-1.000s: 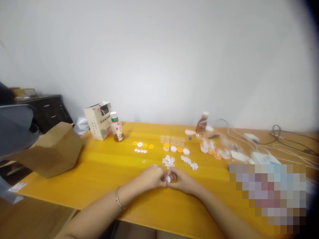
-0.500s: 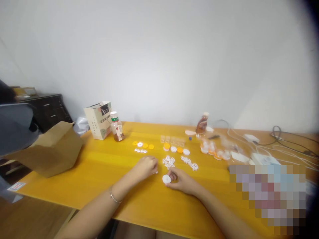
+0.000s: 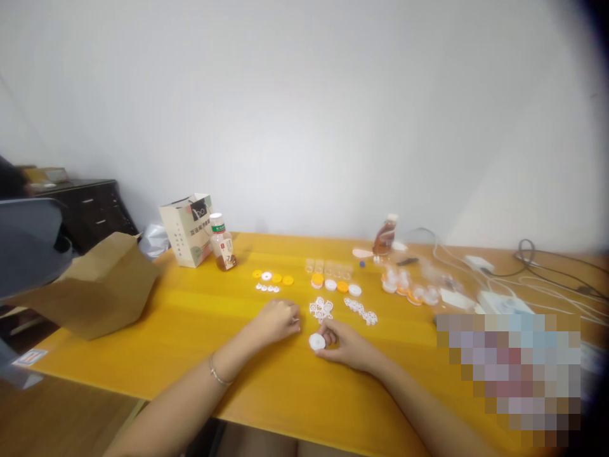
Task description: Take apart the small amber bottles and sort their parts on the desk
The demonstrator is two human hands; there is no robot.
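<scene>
My right hand (image 3: 340, 341) is closed on the edge of a round white disc-shaped piece (image 3: 316, 342), its flat face turned up toward me. To the left, my left hand (image 3: 281, 318) is curled with the fingertips pressed together; a small pale bit shows at them, too small to name. Just beyond my hands lie a cluster of white openwork flower-shaped pieces (image 3: 321, 309) and a second row of white openwork pieces (image 3: 360, 311). Farther back is a row of white and orange round pieces (image 3: 342, 287), with clear cups (image 3: 328, 268) behind it.
Yellow and white rings (image 3: 276, 278) and small white pieces (image 3: 268, 289) lie left of centre. A bottle (image 3: 222, 242) and paper bag (image 3: 186, 230) stand at the back left, a brown bag (image 3: 104, 282) nearer. At right are another bottle (image 3: 386, 235), orange-and-white parts (image 3: 410, 289) and cables (image 3: 528, 254).
My left fingers have turned slightly, and the small pale bit at their tips has shifted. My right hand stays on the white disc, almost still.
</scene>
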